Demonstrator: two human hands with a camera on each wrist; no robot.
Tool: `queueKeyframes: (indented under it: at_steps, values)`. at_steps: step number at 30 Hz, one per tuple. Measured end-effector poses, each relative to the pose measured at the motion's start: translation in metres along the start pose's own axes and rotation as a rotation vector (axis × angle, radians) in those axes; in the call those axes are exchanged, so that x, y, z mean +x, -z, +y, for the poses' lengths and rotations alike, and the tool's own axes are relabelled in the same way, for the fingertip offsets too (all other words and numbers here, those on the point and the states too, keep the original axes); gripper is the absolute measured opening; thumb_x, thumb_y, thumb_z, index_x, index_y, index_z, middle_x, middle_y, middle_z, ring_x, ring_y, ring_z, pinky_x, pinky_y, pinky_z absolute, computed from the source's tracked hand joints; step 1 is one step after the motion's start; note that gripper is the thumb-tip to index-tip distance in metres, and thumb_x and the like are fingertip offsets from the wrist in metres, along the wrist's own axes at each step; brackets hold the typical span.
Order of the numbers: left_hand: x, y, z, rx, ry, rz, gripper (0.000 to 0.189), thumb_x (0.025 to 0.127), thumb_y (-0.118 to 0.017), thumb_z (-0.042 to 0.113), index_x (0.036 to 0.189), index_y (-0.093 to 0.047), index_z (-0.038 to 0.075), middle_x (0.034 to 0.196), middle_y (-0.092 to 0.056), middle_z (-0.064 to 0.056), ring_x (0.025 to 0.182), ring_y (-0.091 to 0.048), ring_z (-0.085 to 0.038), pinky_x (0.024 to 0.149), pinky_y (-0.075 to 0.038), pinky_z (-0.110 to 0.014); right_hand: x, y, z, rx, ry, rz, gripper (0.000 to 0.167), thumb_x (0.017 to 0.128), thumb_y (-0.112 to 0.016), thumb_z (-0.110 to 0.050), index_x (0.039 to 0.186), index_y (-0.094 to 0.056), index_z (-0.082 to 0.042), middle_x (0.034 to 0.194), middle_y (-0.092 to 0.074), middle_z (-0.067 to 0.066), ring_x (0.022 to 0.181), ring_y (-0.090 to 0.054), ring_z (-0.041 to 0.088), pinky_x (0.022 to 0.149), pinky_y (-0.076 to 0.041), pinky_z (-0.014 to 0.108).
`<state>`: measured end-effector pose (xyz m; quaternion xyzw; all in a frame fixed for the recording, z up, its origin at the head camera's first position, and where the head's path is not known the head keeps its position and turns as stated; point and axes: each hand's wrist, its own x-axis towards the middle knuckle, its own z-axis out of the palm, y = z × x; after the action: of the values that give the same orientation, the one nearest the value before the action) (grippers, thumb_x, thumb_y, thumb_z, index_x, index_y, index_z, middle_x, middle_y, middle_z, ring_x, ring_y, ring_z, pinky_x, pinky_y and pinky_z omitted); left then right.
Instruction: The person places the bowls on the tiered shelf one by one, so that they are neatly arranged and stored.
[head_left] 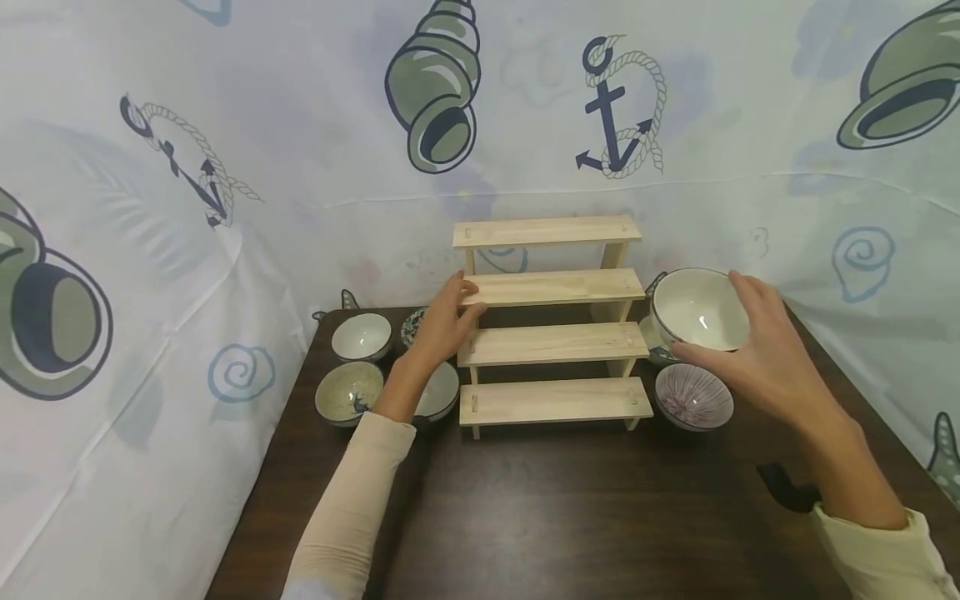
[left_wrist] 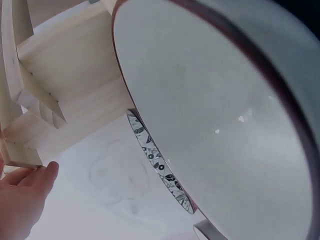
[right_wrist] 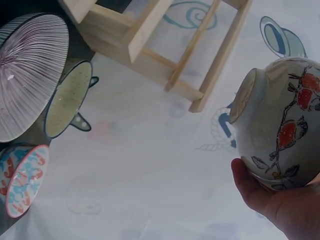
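My right hand (head_left: 776,367) holds a bowl (head_left: 701,308) up in the air, its white inside facing the head camera, thumb and fingers spread around its sides. In the right wrist view this bowl (right_wrist: 280,120) shows red fruit on a dark branch and a pale foot ring. A light wooden four-step stand (head_left: 555,343) stands at the back of the dark table. My left hand (head_left: 442,329) grips the left end of its second step from the top. Below the held bowl sits a purple-streaked bowl (head_left: 693,398), right of the stand.
Left of the stand are a white bowl (head_left: 362,337), a beige bowl (head_left: 347,393), a grey-white bowl (head_left: 438,392) and a black-and-white patterned bowl (head_left: 410,327). On the right are a yellowish bowl (right_wrist: 67,102) and a blue-and-red bowl (right_wrist: 25,182). Printed cloth (head_left: 315,125) hangs behind the table.
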<state>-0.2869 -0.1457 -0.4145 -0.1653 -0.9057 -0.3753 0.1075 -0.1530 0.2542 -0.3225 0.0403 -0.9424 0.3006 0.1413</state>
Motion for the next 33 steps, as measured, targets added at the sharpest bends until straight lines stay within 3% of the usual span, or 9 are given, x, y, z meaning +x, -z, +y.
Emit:
queueKeyframes:
  at_steps: [6, 15, 27, 33]
  values:
    - [-0.001, 0.005, -0.002, -0.008, 0.029, -0.04, 0.066, 0.105, -0.06, 0.037, 0.159, -0.038, 0.005, 0.172, -0.025, -0.012, 0.157, -0.028, -0.035, 0.123, -0.033, -0.057, 0.005, 0.001, -0.009, 0.02, 0.016, -0.006, 0.12, 0.077, -0.087, -0.049, 0.165, -0.019, -0.007, 0.163, -0.026, 0.029, 0.129, -0.042, 0.052, 0.09, -0.044, 0.07]
    - [0.003, 0.011, -0.002, 0.14, 0.0, -0.048, 0.068, 0.103, -0.06, 0.044, 0.156, -0.043, 0.004, 0.169, -0.031, -0.013, 0.158, -0.029, -0.032, 0.125, -0.031, -0.052, 0.014, -0.001, -0.024, 0.077, 0.065, -0.014, 0.116, 0.077, -0.088, -0.046, 0.165, -0.022, -0.007, 0.163, -0.027, 0.028, 0.132, -0.041, 0.051, 0.095, -0.042, 0.07]
    - [0.006, 0.013, -0.004, 0.447, -0.129, -0.039, 0.064, 0.106, -0.053, 0.049, 0.153, -0.048, 0.005, 0.163, -0.042, -0.016, 0.152, -0.041, -0.033, 0.116, -0.044, -0.052, 0.026, -0.011, -0.043, 0.106, 0.077, -0.052, 0.115, 0.079, -0.086, -0.048, 0.165, -0.022, -0.009, 0.165, -0.026, 0.024, 0.134, -0.042, 0.05, 0.101, -0.044, 0.073]
    - [0.004, 0.01, -0.004, 0.488, -0.178, -0.014, 0.062, 0.106, -0.052, 0.046, 0.151, -0.05, 0.002, 0.16, -0.045, -0.02, 0.149, -0.045, -0.036, 0.114, -0.047, -0.052, 0.034, -0.015, -0.052, 0.113, 0.08, -0.069, 0.115, 0.079, -0.085, -0.05, 0.166, -0.019, -0.011, 0.166, -0.024, 0.023, 0.135, -0.041, 0.051, 0.1, -0.046, 0.073]
